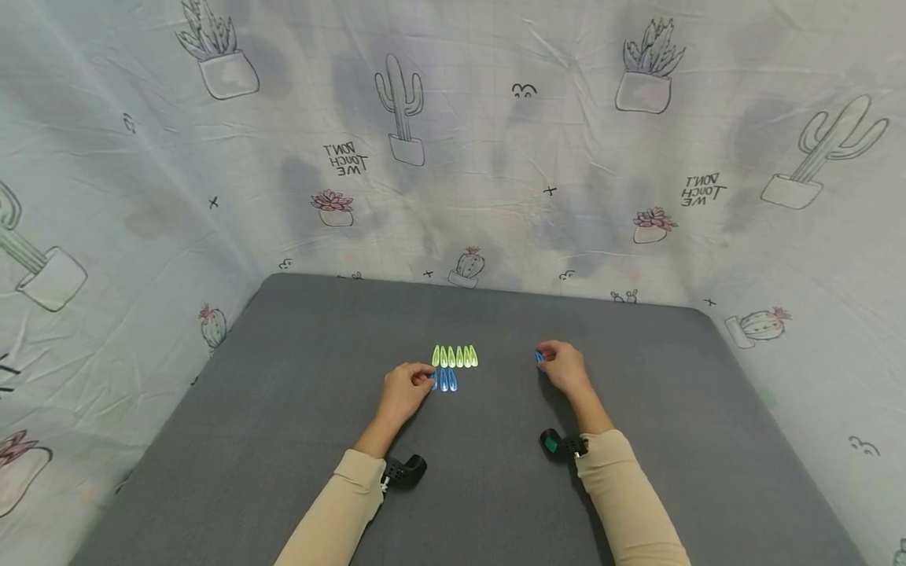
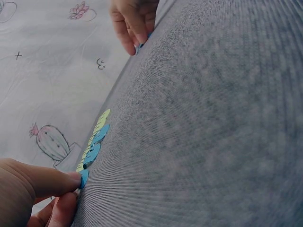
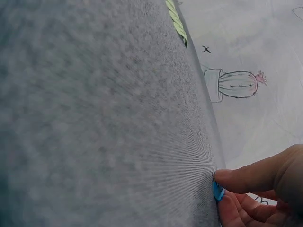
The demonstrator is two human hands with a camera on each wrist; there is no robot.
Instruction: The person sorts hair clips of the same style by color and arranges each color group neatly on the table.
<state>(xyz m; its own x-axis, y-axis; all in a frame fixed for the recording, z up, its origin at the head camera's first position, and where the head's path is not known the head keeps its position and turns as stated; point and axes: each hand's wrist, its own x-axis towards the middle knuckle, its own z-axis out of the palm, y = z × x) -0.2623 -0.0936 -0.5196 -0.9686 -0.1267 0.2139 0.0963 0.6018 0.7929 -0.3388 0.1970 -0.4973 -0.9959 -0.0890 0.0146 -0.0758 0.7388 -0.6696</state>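
My left hand (image 1: 405, 391) pinches a blue snap hair clip (image 2: 84, 179) between thumb and fingers at the left end of a short blue row. Two more blue hair clips (image 1: 449, 380) lie just right of it, side by side. Directly behind them several yellow-green hair clips (image 1: 455, 356) form a straight row, points away from me. Off to the right, my right hand (image 1: 564, 368) pinches another blue hair clip (image 3: 218, 190) by thumb and fingertips, close to the tabletop. The fingers partly cover both pinched clips.
A grey cloth-covered table (image 1: 481, 487) spreads beneath both hands. Behind it and at the sides hangs a pale curtain (image 1: 481, 157) printed with cacti and potted plants. Black camera mounts (image 1: 405, 472) are strapped to both wrists.
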